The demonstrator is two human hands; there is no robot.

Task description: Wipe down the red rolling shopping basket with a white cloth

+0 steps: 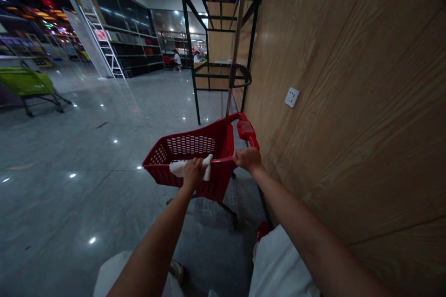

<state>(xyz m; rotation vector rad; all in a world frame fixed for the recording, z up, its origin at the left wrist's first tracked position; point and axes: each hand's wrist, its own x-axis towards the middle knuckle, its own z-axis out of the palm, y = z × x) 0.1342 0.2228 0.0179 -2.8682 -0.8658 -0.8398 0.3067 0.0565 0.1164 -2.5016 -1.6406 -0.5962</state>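
A red plastic shopping cart stands side-on before me, its basket pierced with rows of holes. My left hand is closed on a white cloth, which drapes over the near rim of the basket. One end of the cloth hangs down outside the rim, right of my fingers. My right hand grips the cart's rim at the handle end, just below the red handle. The undersides of both hands are hidden.
A wood-panelled wall with a socket runs close along my right. Beyond the cart stand a dark metal rack frame and an upright pole. A green cart is at far left; a white ladder leans by shelves. Two people are far back.
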